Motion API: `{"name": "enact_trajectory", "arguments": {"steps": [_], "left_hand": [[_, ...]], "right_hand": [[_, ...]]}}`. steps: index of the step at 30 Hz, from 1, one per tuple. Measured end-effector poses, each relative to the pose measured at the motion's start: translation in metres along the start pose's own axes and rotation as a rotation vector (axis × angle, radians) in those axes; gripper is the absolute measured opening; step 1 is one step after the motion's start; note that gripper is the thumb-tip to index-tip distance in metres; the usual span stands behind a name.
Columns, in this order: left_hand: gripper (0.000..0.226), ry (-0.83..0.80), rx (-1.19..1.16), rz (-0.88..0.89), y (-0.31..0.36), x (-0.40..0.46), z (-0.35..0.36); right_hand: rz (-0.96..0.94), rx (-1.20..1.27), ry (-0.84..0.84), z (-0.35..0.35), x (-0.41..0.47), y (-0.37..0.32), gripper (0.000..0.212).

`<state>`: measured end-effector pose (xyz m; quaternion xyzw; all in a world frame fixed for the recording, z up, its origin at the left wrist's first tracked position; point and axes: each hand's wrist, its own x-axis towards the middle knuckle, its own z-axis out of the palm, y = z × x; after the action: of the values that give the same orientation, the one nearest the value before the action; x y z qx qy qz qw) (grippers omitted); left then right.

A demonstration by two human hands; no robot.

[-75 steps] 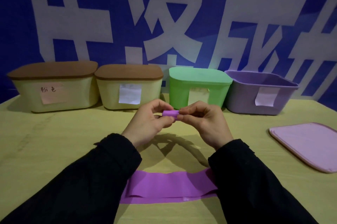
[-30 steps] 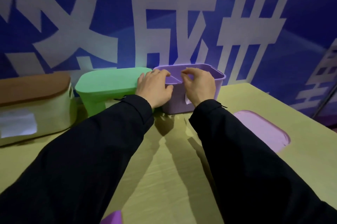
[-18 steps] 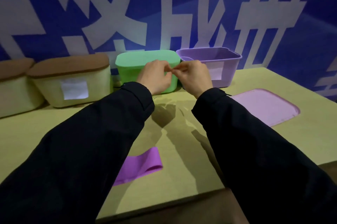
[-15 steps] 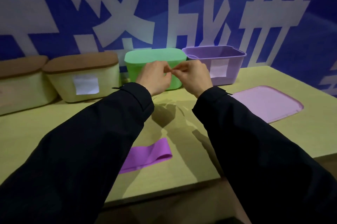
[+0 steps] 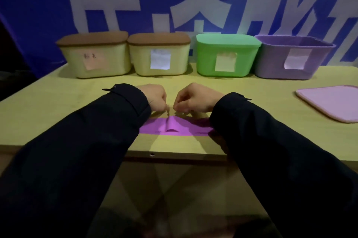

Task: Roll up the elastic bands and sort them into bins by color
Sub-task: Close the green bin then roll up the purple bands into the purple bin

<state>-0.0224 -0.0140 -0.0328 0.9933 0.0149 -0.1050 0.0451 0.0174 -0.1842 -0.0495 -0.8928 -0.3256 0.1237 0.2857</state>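
So right now both my hands are down on one purple band (image 5: 175, 127) lying flat just under my fingers. Left hand (image 5: 155, 98) and right hand (image 5: 195, 100) each have curled fingers pinching its far edge, lifting a small ridge between them. I'd say rolling hasn't really begun on this one. Count ahead of my hands: four bins, two cream with brown lids, one green (image 5: 226, 55) lidded, one purple bin (image 5: 290, 57) open. Its pink lid (image 5: 333, 102) sits off past my right hand.

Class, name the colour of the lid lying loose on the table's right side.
Pale pink-lilac lid, seen in the head view, the only view.
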Motion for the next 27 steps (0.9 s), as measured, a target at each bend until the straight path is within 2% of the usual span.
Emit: {"name": "enact_trajectory", "arguments": {"steps": [3, 7, 9, 13, 15, 19, 22, 25, 27], "left_hand": [[0.019, 0.028, -0.009, -0.081, -0.026, -0.012, 0.004], [0.049, -0.053, 0.063, -0.198, -0.053, -0.025, 0.002], [0.058, -0.128, 0.050, -0.214, -0.061, -0.031, -0.001], [0.044, -0.232, -0.224, -0.121, -0.063, -0.041, -0.002], [0.037, -0.215, -0.206, -0.081, -0.058, -0.041, -0.001], [0.019, -0.017, -0.339, 0.043, -0.048, -0.032, -0.006], [0.023, 0.222, -0.675, 0.227, -0.041, -0.024, -0.017], [0.022, 0.381, -0.960, 0.390, -0.026, -0.014, -0.029], [0.025, 0.506, -1.104, 0.439, -0.012, -0.005, -0.035]], "right_hand": [[-0.055, -0.039, -0.065, 0.019, 0.006, -0.019, 0.011], [-0.080, -0.080, -0.108, 0.035, 0.011, -0.040, 0.027], [-0.067, -0.098, -0.132, 0.042, 0.013, -0.044, 0.028], [-0.040, 0.013, -0.129, 0.046, 0.013, -0.039, 0.018], [-0.044, 0.014, -0.114, 0.045, 0.011, -0.037, 0.017], [-0.036, 0.154, 0.015, 0.031, 0.007, -0.029, 0.014], [-0.009, 0.437, 0.115, 0.007, 0.001, -0.019, 0.013], [-0.060, 0.520, 0.211, -0.018, -0.007, -0.010, 0.001], [-0.114, 0.656, 0.296, -0.032, -0.010, -0.004, 0.015]]}}
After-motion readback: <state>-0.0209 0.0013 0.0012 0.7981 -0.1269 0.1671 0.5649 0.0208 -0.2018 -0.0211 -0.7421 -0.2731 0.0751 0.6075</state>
